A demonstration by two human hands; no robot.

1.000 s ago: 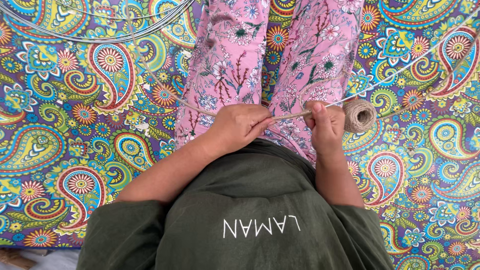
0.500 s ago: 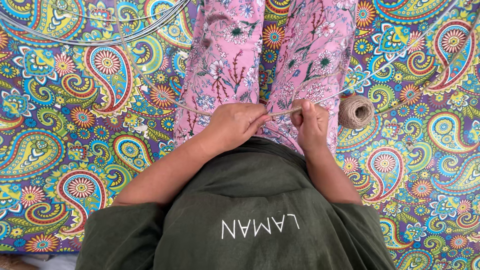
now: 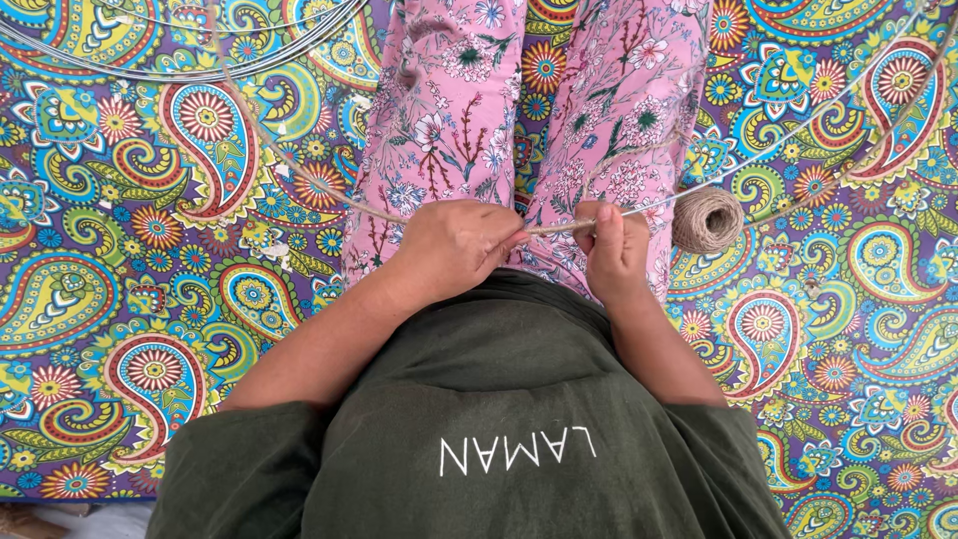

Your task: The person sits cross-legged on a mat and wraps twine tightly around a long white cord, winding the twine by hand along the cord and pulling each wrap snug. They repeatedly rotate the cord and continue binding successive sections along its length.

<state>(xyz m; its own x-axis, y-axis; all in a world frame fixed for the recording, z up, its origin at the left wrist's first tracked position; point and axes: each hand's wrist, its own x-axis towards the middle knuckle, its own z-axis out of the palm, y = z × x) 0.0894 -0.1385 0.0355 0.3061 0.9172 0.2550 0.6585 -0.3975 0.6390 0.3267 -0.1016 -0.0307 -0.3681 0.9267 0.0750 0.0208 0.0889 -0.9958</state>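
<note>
Seated on a paisley cloth (image 3: 150,299), a person's left hand (image 3: 454,250) and right hand (image 3: 614,250) both pinch a thin wire hoop (image 3: 778,150) being wrapped with twine (image 3: 554,228) from a ball (image 3: 709,220); the hoop looks light and springy, the twine soft, best gripped close to the wrap.

Left hand (image 3: 454,245) curled closed over lap, right hand (image 3: 614,250) fisted beside it, forearms angled inward, hands nearly touching

Wire rings (image 3: 190,70) cut off at top edge (legs (image 3: 449,110) too); fingertips hidden.
</note>
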